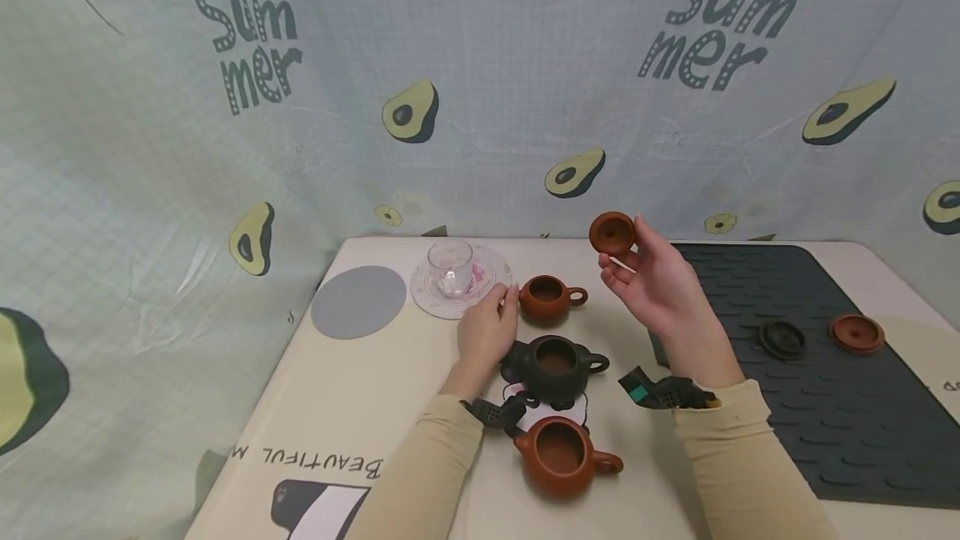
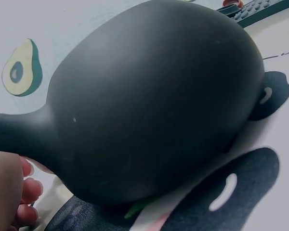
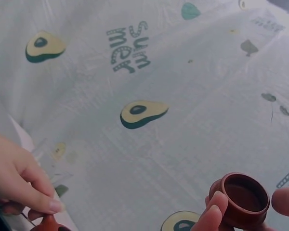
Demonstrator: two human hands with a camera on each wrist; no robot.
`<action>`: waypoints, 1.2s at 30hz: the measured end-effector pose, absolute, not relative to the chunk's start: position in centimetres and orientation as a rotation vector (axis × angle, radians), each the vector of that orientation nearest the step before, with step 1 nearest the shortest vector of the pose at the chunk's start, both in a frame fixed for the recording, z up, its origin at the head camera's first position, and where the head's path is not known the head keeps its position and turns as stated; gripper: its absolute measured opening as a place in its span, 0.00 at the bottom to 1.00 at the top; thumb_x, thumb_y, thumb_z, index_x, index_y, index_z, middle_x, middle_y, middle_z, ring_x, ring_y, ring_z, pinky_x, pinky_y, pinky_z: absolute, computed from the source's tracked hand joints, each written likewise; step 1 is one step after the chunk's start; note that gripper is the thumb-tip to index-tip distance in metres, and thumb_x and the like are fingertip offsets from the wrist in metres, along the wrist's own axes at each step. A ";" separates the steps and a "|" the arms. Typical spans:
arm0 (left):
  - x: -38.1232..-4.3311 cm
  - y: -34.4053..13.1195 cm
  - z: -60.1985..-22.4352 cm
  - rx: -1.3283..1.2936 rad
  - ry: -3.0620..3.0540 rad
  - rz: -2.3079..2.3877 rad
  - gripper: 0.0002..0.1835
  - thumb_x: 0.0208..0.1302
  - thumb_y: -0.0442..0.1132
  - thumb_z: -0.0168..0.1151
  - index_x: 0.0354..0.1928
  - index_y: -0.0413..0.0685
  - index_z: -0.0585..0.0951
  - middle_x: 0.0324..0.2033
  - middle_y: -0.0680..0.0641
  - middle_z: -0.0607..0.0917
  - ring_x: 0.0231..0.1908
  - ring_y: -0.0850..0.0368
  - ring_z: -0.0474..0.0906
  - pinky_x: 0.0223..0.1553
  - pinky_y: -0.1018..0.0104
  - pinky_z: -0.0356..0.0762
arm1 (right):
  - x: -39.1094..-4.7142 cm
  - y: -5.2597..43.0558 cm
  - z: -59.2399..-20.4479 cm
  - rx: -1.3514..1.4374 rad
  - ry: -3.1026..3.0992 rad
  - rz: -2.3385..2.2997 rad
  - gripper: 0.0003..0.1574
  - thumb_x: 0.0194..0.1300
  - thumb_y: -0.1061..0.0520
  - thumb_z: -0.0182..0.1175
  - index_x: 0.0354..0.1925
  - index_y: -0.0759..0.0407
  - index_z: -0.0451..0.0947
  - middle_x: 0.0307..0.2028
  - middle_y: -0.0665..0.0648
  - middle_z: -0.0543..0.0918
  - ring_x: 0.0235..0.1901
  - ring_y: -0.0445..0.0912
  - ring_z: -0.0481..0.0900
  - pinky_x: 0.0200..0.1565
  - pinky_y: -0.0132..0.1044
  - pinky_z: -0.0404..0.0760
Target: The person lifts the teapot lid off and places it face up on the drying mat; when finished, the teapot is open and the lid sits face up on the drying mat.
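My right hand (image 1: 663,282) holds a round reddish-brown teapot lid (image 1: 612,234) up beyond the table's far part, its hollow underside facing me. In the right wrist view the lid (image 3: 244,204) sits between thumb and fingers. With my left hand (image 1: 487,332) I pinch the spout of the farthest reddish-brown teapot (image 1: 546,309), which has no lid on and its handle to the right. Just nearer stands a lidless black teapot (image 1: 555,386), filling most of the left wrist view. Nearest me is another lidless reddish-brown teapot (image 1: 561,482).
On the right lies a dark ridged mat (image 1: 750,290) bearing a black lid (image 1: 782,340) and a reddish-brown lid (image 1: 857,333). A clear glass cup (image 1: 450,269) stands on a patterned plate (image 1: 427,294) at the far left, beside a grey disc (image 1: 358,302). A printed curtain hangs behind.
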State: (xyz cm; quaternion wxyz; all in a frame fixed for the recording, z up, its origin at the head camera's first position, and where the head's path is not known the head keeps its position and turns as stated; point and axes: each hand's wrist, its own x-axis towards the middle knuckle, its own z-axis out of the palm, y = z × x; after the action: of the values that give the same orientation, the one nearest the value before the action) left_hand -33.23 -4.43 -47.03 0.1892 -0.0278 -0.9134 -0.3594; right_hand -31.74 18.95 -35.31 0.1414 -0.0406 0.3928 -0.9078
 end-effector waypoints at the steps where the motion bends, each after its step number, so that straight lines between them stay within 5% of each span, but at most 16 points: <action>1: -33.2 -4.4 -47.1 -0.079 -2.568 -1.012 0.18 0.80 0.54 0.49 0.33 0.54 0.78 0.19 0.53 0.73 0.24 0.51 0.71 0.27 0.59 0.63 | -31.7 19.0 -35.3 -0.111 1.143 -2.620 0.15 0.78 0.44 0.54 0.53 0.51 0.75 0.48 0.56 0.75 0.44 0.48 0.75 0.49 0.36 0.76; 13: -33.4 -4.5 -47.2 -0.080 -2.577 -1.015 0.19 0.80 0.54 0.48 0.34 0.54 0.78 0.20 0.53 0.73 0.24 0.52 0.71 0.27 0.60 0.62 | -31.5 19.3 -35.0 -0.124 1.256 -2.588 0.19 0.78 0.46 0.56 0.58 0.50 0.65 0.48 0.54 0.71 0.41 0.46 0.71 0.44 0.33 0.76; 25: -33.4 -4.4 -47.0 -0.078 -2.576 -1.012 0.19 0.80 0.54 0.48 0.33 0.54 0.78 0.19 0.53 0.73 0.24 0.51 0.71 0.27 0.59 0.63 | -31.5 20.1 -34.9 -0.262 1.380 -2.572 0.16 0.78 0.52 0.56 0.58 0.53 0.65 0.47 0.53 0.78 0.37 0.45 0.71 0.41 0.33 0.75; 36: -33.4 -4.5 -47.0 -0.073 -2.577 -1.023 0.18 0.80 0.54 0.48 0.34 0.54 0.79 0.20 0.53 0.73 0.25 0.51 0.72 0.27 0.59 0.64 | -31.3 20.6 -34.8 -0.262 1.563 -2.542 0.16 0.78 0.56 0.57 0.59 0.54 0.66 0.47 0.52 0.73 0.37 0.44 0.68 0.40 0.34 0.72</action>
State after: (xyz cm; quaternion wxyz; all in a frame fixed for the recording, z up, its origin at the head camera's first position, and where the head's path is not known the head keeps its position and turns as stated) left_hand -33.40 -4.46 -47.00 0.1828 -0.0259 -0.9134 -0.3627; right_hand -31.34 20.62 -34.76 0.0729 -0.0874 0.5203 -0.8464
